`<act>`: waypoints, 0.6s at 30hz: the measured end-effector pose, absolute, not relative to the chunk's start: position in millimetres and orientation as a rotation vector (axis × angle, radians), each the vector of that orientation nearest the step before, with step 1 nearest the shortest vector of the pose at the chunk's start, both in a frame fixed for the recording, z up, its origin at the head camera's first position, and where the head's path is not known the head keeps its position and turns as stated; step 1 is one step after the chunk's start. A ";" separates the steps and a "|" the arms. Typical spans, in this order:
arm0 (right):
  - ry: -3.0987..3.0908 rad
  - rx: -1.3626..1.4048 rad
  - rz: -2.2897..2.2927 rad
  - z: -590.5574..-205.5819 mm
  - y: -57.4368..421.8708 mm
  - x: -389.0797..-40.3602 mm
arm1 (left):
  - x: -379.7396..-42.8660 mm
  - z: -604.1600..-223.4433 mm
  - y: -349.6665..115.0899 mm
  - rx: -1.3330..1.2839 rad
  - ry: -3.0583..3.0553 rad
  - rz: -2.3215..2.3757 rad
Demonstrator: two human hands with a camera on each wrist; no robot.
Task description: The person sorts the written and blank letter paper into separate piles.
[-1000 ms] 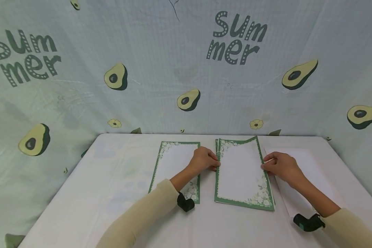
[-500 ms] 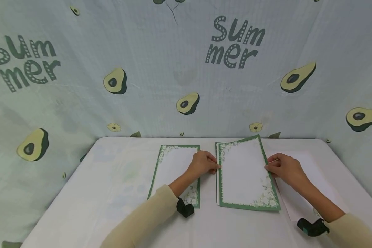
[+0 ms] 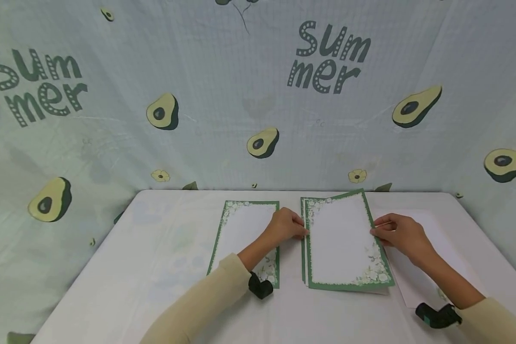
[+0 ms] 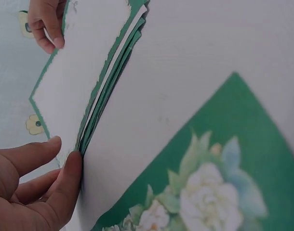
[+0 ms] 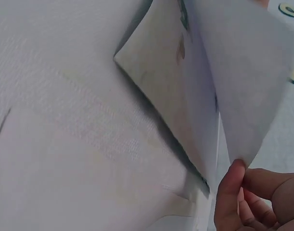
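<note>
A small stack of paper sheets (image 4: 105, 90) with green floral borders lies in the middle of the table. My left hand (image 3: 285, 225) holds the stack's left edge between thumb and fingers; the left wrist view shows several layered edges there. With thumb and fingertip my right hand (image 3: 403, 236) pinches the right edge of the top bordered sheet (image 3: 337, 243). That sheet is lifted and turned slightly off the ones below. From the right wrist view, its plain white underside (image 5: 250, 82) rises away from a lower sheet (image 5: 168, 91), whose edge curls off the table.
Left of the stack lies another green-bordered sheet (image 3: 245, 229), partly covered by the left forearm. A mostly white sheet (image 3: 425, 258) rests under the right forearm. Behind the white table (image 3: 155, 267) hangs a cloth (image 3: 223, 71) printed with avocados.
The top sheet has shifted right and tilted away from the stack, pulled by my right hand. My left hand stays at the left edge. The view has tipped slightly.
</note>
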State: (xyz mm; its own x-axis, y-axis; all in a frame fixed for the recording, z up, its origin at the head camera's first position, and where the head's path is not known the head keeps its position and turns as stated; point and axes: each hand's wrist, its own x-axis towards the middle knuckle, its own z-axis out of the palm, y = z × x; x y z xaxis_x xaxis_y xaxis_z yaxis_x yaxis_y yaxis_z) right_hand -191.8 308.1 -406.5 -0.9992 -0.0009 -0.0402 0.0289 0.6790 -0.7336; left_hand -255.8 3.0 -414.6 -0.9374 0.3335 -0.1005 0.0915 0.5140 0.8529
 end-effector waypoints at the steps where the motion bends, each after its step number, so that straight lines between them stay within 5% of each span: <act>1: 2.816 0.040 -1.268 -407.1 308.5 -191.9 | -255.2 -414.2 3.1 0.373 2.506 1.385; 18: 2.522 0.098 -1.570 -419.0 313.7 -192.6 | -255.0 -416.8 3.5 0.214 2.273 1.640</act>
